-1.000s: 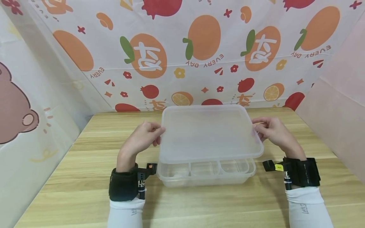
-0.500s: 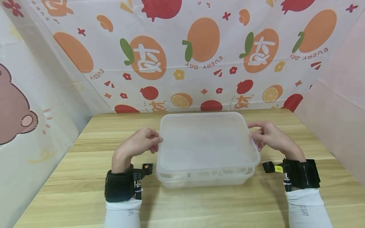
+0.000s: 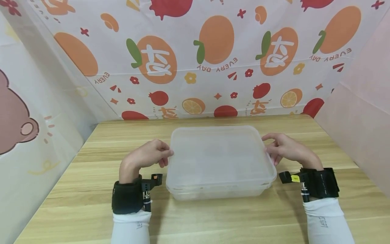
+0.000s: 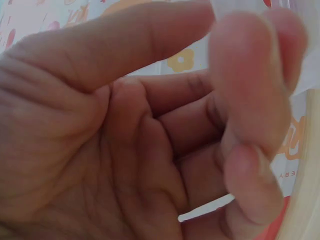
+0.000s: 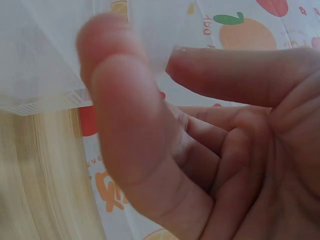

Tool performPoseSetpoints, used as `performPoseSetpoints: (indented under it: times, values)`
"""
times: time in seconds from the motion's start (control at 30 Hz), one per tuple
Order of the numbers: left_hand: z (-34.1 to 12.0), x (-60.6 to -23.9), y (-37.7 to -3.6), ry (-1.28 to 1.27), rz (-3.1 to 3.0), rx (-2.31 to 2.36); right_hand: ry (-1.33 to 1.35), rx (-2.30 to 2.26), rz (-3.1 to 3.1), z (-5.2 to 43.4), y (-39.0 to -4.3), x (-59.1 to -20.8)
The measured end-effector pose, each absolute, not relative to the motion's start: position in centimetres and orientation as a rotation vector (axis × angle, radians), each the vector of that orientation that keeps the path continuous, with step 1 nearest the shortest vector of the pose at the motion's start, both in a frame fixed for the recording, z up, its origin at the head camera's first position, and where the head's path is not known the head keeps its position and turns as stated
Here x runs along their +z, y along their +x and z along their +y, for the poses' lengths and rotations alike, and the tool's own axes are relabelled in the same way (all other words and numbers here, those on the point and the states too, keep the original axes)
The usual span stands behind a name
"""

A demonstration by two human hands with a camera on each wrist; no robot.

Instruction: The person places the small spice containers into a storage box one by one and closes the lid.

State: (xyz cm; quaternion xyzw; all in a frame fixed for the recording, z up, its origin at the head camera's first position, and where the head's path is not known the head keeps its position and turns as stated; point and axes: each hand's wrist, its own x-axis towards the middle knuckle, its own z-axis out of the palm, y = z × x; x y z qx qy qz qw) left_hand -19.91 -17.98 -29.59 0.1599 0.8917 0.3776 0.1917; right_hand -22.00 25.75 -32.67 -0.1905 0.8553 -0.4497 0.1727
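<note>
A translucent white plastic lid [image 3: 221,154] lies over a clear rectangular food container [image 3: 217,194] in the head view. Along the front, a narrow strip of the container's wall shows below the lid's rim. My left hand [image 3: 149,155] pinches the lid's left edge between thumb and fingers. At the opposite edge, my right hand [image 3: 285,148] pinches the lid, its index finger stretched farther along the side. In the right wrist view, clear plastic passes between the thumb and index finger of the right hand [image 5: 210,145]. The container's inner compartments are hidden under the lid.
The container rests on a wood-grain table [image 3: 219,223]. Behind the table hangs a fruit-printed cloth [image 3: 186,61], with plainer cloth on both sides. Each wrist wears a black strap with a small camera arm, close to the container's sides.
Both hands have lowered the lid and brought it nearer to me. The front compartments, visible a second ago, are now covered, and the gap at the front has narrowed.
</note>
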Motion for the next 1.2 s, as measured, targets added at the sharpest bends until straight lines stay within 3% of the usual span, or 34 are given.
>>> performPoseSetpoints:
  times: [1.2]
  values:
    - [-17.65, -29.98, -19.67, 0.386, 2.520, 0.952, -0.586, -1.232, 2.343, 25.46, -22.27, -33.59]
